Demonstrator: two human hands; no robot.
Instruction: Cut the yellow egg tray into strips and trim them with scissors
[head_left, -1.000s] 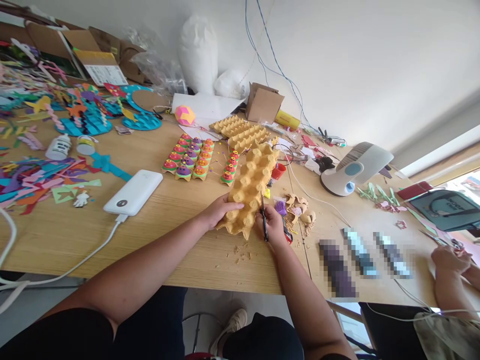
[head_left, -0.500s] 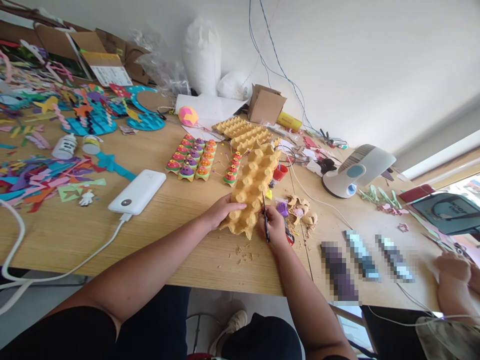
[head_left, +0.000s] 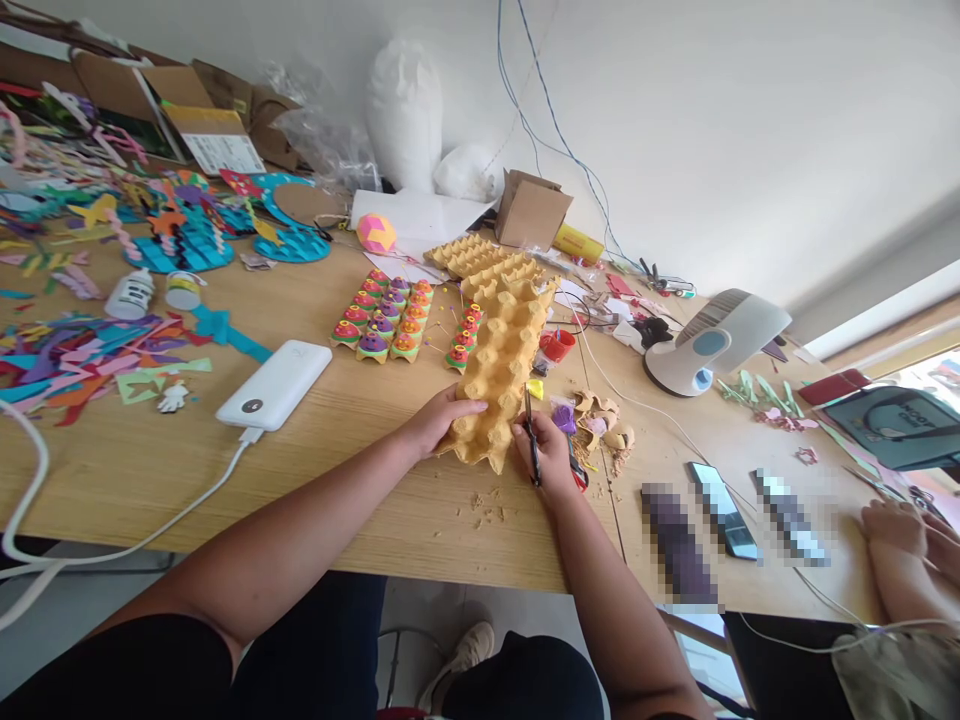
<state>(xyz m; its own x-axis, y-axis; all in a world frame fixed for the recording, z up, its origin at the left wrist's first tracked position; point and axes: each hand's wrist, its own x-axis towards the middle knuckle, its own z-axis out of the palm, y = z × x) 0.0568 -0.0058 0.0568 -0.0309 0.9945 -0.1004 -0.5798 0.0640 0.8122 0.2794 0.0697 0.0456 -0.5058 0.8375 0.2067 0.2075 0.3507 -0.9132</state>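
My left hand (head_left: 442, 422) grips the left edge of a yellow egg carton (head_left: 499, 365), thumb on top. The piece is tilted above the table, bumps facing up. My right hand (head_left: 549, 455) is closed round a pair of black scissors (head_left: 533, 440) with the blades pointing away from me, at the carton's right edge. Painted egg-carton strips in red, purple and orange (head_left: 386, 315) stand just beyond, with one more red strip (head_left: 463, 338) beside the carton. Small carton scraps (head_left: 487, 508) lie on the table below it.
A white power bank (head_left: 274, 383) with a cable lies left. More egg carton (head_left: 480, 262) is behind. Carton cups (head_left: 600, 415), a red cup (head_left: 556, 345), a fan (head_left: 712, 340) and phones (head_left: 724, 510) are right. Another person's hands (head_left: 896, 530) rest at the far right.
The egg carton has shifted slightly in my left hand's grip, uncovering more of the red cup. My right hand and the scissors have barely moved. The other person's hands shifted a little.
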